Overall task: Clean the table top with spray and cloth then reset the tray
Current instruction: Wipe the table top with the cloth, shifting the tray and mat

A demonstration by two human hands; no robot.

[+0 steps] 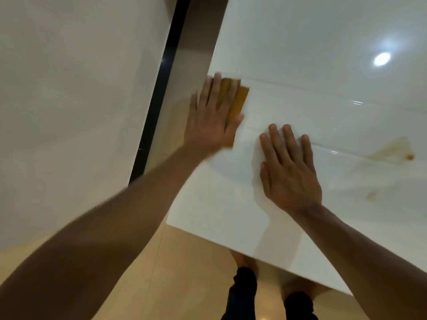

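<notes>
Left hand [213, 116] lay flat, fingers spread, pressing the yellow cloth [235, 105] at the table top's [323, 88] left edge. Right hand [288, 169] rested flat beside the cloth, holding nothing. Brown stain [392, 151] sat well right of the cloth; even, overlapping strokes toward it would probably serve best.
</notes>
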